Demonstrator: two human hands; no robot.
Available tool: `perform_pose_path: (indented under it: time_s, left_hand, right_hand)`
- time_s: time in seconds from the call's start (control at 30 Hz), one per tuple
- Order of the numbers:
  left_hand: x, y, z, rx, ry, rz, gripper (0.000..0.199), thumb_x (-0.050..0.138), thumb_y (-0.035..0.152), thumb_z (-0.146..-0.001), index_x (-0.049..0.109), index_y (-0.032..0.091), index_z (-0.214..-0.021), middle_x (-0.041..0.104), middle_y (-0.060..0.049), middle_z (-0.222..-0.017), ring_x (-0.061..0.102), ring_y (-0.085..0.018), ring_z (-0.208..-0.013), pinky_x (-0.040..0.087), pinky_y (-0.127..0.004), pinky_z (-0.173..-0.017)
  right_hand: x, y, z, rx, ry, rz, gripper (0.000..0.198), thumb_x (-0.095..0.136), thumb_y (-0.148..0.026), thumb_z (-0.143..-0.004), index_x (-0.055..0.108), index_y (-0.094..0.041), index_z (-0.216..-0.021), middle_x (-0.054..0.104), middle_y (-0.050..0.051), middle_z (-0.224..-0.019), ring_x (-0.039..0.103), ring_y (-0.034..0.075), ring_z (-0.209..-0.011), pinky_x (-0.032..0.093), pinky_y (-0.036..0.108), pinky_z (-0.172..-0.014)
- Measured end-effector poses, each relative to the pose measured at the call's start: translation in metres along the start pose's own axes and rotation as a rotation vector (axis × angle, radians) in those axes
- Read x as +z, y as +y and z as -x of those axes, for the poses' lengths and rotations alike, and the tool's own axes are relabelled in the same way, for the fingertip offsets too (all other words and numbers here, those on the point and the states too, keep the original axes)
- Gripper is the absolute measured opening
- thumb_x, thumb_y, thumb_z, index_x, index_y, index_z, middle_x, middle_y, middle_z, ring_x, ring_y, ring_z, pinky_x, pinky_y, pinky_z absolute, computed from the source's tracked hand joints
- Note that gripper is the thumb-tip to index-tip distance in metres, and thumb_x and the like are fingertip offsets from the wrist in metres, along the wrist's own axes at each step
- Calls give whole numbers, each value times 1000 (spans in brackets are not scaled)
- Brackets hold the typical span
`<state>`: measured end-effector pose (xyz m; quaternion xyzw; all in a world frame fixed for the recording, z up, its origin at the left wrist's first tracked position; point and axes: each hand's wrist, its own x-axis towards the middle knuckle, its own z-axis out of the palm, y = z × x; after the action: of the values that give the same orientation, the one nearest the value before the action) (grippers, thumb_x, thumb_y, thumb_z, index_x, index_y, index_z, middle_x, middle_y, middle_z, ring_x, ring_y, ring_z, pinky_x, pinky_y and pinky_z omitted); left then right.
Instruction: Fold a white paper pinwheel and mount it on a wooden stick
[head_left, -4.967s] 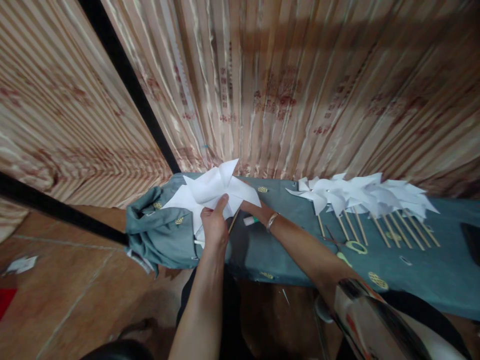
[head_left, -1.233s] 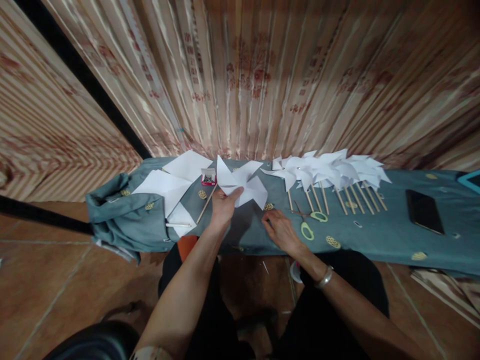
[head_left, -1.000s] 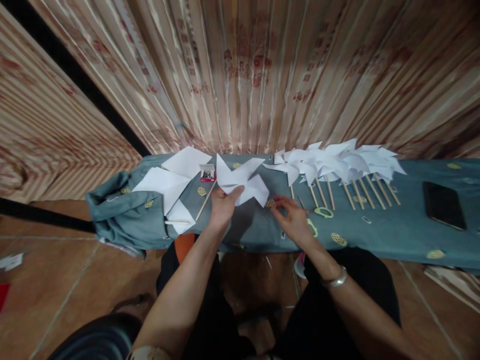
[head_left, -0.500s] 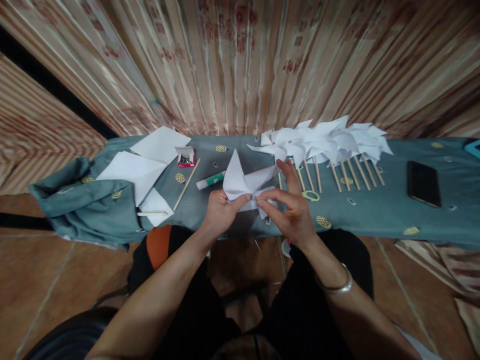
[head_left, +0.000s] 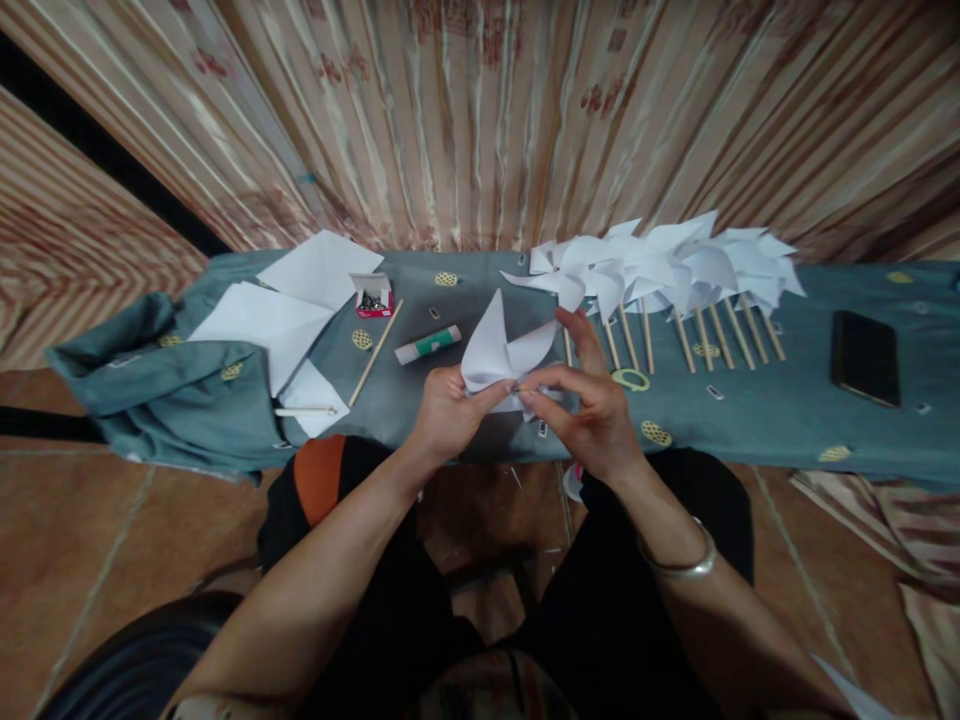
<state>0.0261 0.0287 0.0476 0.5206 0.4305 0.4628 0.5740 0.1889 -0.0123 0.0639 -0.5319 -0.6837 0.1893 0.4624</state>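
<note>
Small red box (head_left: 373,298) sat open on counter (head_left: 750,420), dark pins inside. Left hand (head_left: 444,420) and right hand (head_left: 592,412) each pinched paper pinwheel (head_left: 501,352) at centre, grip narrow, above counter's near edge.

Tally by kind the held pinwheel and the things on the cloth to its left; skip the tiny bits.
Pinwheel: 1
Sheets: 3
Sticks: 2
Pin box: 1
Glue stick: 1
Total: 8
</note>
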Motion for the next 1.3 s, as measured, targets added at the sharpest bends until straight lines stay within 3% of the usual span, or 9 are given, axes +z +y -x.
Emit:
perform_pose_path:
  time_s: [0.17,0.5,0.8,1.03,1.3]
  left_hand:
    - [-1,-3,0,18,-21,-6,23,81,33,-62,75,12,-72,73,-4,-71,64,-16,-65,51,-26,-63]
    - [0,-3,1,3,-3,-30,23,80,32,-61,75,12,-73,73,-5,-73,65,-18,-68,52,-28,-67]
    - [-1,-2,3,-6,8,-81,21,79,31,-62,74,13,-69,72,-4,-70,64,-17,-65,50,-26,-62]
    - [-4,1,5,20,-65,-120,25,77,34,-64,75,12,-74,72,-5,-71,64,-17,-65,49,-26,-63]
    - [-4,6,6,-35,-98,-44,29,80,37,-62,76,13,-76,73,-5,-72,64,-17,-64,50,-27,-64]
  right_hand:
    - [-1,1,0,4,-23,-19,11,66,-20,-82,69,-30,-79,66,2,-119,43,26,-135,21,51,-118]
    - [-1,2,0,51,-28,-66,8,66,-22,-80,69,-29,-77,63,1,-125,34,25,-141,21,49,-118]
    - [2,2,1,79,-44,-95,7,65,-25,-81,67,-29,-76,65,2,-122,40,25,-137,24,48,-117]
    - [4,4,3,122,-56,-137,6,64,-26,-81,66,-27,-76,65,4,-120,42,25,-135,26,49,-115]
    - [5,8,4,134,-60,-192,2,66,-26,-79,66,-26,-77,46,2,-147,32,27,-142,27,49,-114]
